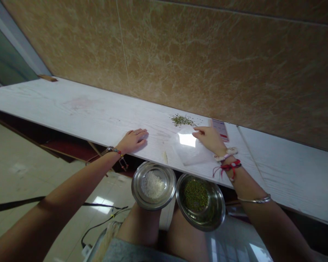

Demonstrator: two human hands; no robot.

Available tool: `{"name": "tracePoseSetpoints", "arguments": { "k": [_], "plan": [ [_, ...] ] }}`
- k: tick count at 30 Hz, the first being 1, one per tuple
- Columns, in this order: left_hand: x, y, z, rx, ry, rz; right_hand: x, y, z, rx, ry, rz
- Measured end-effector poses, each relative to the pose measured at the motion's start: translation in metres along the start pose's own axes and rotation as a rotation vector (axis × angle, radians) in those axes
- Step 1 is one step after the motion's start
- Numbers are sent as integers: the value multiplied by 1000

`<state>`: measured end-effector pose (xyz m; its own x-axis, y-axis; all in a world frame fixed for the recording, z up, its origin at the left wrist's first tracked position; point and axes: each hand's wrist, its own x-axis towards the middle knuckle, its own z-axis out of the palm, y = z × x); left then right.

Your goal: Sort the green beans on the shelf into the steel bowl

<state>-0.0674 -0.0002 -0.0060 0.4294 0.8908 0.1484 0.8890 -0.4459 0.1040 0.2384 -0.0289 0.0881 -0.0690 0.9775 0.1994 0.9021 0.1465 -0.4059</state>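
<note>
My left hand (133, 141) lies palm down on the white shelf, its fingers stretched out, holding nothing. At the upper right edge of a shiny, clear plastic sheet (190, 154), the thumb and fingers of my right hand (210, 138) are pinched together. Just behind the sheet is a loose patch of green mung beans (182, 120). Below the shelf edge, a steel bowl (136, 198) containing white rice (153, 184) rests at my left knee. Beside it, a second steel bowl (217, 218) with mung beans (196, 194) sits tilted over my right leg.
A flat card or phone-like item (220, 130) lies behind my right hand. A small pale strip (164, 157) is near the shelf's front edge. The marbled wall (180, 54) borders the shelf (71, 109) at the back. A cable (98, 221) runs across the floor at lower left.
</note>
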Motion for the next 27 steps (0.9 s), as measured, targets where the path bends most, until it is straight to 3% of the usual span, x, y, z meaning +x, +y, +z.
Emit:
{"name": "tracePoseSetpoints", "arguments": {
  "k": [4,11,21,27],
  "plan": [
    [0,0,-1,-13,-3,10,23,-13,6,-152,-50,-133],
    [-1,1,-2,-23,3,-4,39,-30,26,-151,-122,-244],
    [0,4,-5,-14,-15,-9,16,-56,38,-68,-243,-455],
    [0,1,-4,-7,-27,-5,1,-65,29,5,-275,-533]
  ]
}}
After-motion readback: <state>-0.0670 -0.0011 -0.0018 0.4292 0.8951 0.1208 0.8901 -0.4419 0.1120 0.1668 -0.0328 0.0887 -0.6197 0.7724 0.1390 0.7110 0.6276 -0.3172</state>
